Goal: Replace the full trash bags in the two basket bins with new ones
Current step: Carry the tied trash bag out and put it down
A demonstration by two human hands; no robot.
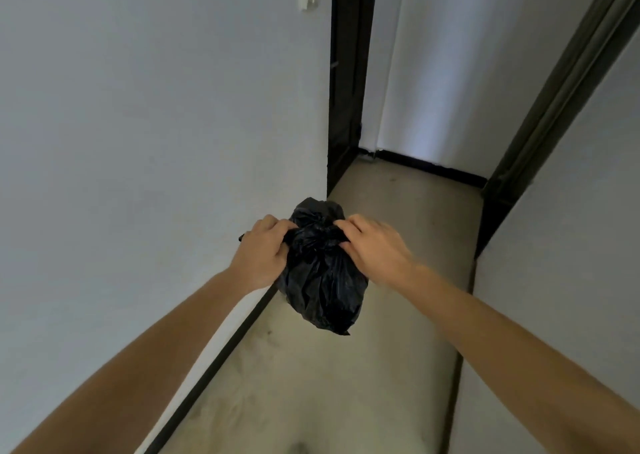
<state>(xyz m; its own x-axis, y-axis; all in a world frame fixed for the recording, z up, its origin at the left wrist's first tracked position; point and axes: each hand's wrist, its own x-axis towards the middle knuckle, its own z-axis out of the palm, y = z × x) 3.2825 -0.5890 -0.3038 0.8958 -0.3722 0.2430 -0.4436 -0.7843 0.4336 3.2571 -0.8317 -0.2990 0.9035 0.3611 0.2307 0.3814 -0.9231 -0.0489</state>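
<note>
A full black trash bag (323, 280) hangs in the air in front of me, above the floor of a narrow corridor. Its neck is gathered and bunched at the top. My left hand (265, 249) grips the bunched plastic on the left side. My right hand (375, 245) grips it on the right side, fingers pinched into the folds. A short tail of black plastic sticks out left of my left hand. No basket bin is in view.
White walls close in on both sides: the left wall (156, 141) and the right wall (561, 280). A beige floor (398, 245) with black skirting runs ahead. A dark door frame (346, 89) stands at the left, another (540, 124) at the right.
</note>
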